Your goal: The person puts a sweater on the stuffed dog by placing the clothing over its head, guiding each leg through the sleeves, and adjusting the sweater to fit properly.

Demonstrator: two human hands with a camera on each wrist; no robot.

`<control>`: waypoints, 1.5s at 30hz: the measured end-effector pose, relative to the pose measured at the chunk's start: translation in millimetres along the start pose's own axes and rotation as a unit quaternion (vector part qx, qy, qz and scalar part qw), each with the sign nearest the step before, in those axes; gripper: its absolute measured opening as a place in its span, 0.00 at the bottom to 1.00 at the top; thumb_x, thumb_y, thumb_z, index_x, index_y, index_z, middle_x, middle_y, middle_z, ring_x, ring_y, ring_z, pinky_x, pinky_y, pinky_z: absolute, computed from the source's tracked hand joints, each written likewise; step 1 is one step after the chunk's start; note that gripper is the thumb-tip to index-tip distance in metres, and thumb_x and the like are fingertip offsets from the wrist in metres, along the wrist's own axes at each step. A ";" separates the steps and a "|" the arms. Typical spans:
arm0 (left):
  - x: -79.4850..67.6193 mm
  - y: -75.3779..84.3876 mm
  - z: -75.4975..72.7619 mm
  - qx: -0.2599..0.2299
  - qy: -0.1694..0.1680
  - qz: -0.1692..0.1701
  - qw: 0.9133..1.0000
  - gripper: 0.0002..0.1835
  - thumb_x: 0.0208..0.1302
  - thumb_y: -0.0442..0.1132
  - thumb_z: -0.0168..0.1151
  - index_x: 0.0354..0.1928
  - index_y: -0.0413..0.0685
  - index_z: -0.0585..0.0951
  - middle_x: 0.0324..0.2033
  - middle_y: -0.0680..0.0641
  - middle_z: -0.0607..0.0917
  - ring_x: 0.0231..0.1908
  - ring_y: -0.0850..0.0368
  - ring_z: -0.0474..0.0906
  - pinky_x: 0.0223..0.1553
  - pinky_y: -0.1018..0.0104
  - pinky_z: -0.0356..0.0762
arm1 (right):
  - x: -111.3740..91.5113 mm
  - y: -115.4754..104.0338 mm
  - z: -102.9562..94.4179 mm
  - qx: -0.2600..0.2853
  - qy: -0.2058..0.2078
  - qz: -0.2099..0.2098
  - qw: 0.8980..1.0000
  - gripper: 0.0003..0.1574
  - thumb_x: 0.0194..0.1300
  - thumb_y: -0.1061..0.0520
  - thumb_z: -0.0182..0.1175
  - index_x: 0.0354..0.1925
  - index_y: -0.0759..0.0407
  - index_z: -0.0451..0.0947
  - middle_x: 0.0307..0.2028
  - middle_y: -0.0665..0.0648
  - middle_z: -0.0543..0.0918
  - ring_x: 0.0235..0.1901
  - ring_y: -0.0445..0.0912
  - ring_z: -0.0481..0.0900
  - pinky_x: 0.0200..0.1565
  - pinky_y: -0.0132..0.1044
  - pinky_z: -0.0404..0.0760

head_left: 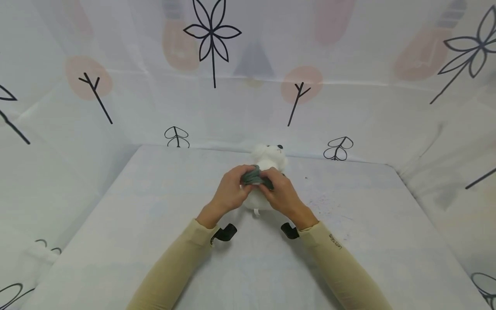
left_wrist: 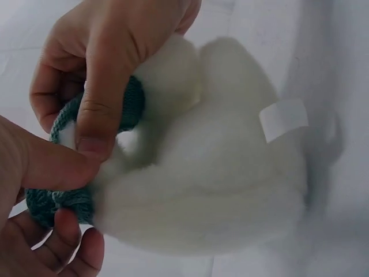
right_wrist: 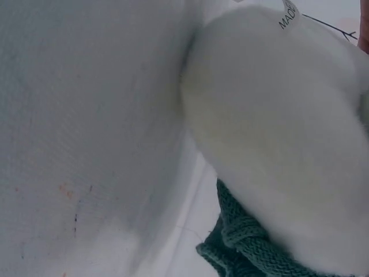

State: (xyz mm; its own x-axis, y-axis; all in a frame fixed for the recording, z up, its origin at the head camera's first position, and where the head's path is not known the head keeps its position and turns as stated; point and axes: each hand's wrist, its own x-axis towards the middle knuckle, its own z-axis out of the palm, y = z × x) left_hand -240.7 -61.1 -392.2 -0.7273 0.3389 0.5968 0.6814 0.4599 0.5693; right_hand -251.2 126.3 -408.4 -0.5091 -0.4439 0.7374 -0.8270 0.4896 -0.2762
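A white plush animal (head_left: 267, 159) with a dark nose is on the table, its back and small white tag (left_wrist: 283, 120) towards me. Around its neck area runs a green knitted scarf (head_left: 252, 176). My left hand (head_left: 231, 189) pinches the scarf between thumb and curled fingers on the left side. Close beside it, my right hand (head_left: 283, 191) holds the other part of the scarf, its thumb reaching towards the left thumb in the left wrist view. A folded band and flared end of the scarf show in the right wrist view, below the plush body (right_wrist: 282, 133).
The table (head_left: 186, 181) has a pale cover with faint dark specks to the right of the plush animal. White curtains (head_left: 248, 103) printed with plant drawings and soft shapes stand at the back and both sides. Black wrist cameras (head_left: 226, 232) sit at both cuffs.
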 end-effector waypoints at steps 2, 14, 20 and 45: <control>0.2 0.5 1.2 0.018 0.013 0.012 1.000 0.16 0.56 0.28 0.66 0.48 0.39 0.79 0.42 0.44 0.82 0.37 0.53 0.76 0.37 0.61 0.74 | -0.6 0.6 0.9 0.003 0.012 -0.004 1.000 0.18 0.55 0.69 0.68 0.42 0.65 0.71 0.35 0.59 0.77 0.34 0.49 0.78 0.36 0.41 0.78; 0.1 3.6 0.9 0.099 0.016 0.031 0.994 0.15 0.52 0.25 0.66 0.43 0.41 0.80 0.33 0.45 0.78 0.33 0.49 0.72 0.37 0.58 0.72 | 2.7 1.7 -2.2 0.042 -0.040 -0.026 0.998 0.17 0.60 0.73 0.59 0.46 0.61 0.70 0.63 0.61 0.70 0.55 0.52 0.76 0.46 0.40 0.77; -0.9 0.8 2.1 0.090 0.010 0.035 0.995 0.18 0.50 0.23 0.65 0.45 0.42 0.80 0.34 0.45 0.78 0.34 0.48 0.71 0.40 0.57 0.71 | 1.9 1.3 -3.1 0.059 -0.059 -0.011 0.996 0.28 0.61 0.74 0.56 0.58 0.60 0.66 0.59 0.59 0.74 0.55 0.50 0.75 0.51 0.43 0.76; -3.1 -9.0 15.8 0.070 0.007 0.001 0.998 0.19 0.51 0.23 0.65 0.43 0.40 0.71 0.38 0.43 0.71 0.39 0.50 0.74 0.44 0.58 0.76 | 1.8 3.0 -2.0 0.044 -0.048 0.032 0.997 0.16 0.62 0.68 0.61 0.48 0.61 0.72 0.47 0.58 0.73 0.47 0.49 0.74 0.45 0.43 0.77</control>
State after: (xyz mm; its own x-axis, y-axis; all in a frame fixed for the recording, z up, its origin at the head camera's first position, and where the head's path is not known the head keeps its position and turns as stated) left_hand -245.9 -53.3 -408.1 -0.7245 0.3291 0.6056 0.6638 0.5698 0.4845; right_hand -254.1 128.5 -406.6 -0.5787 -0.4853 0.6554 -0.8074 0.4538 -0.3770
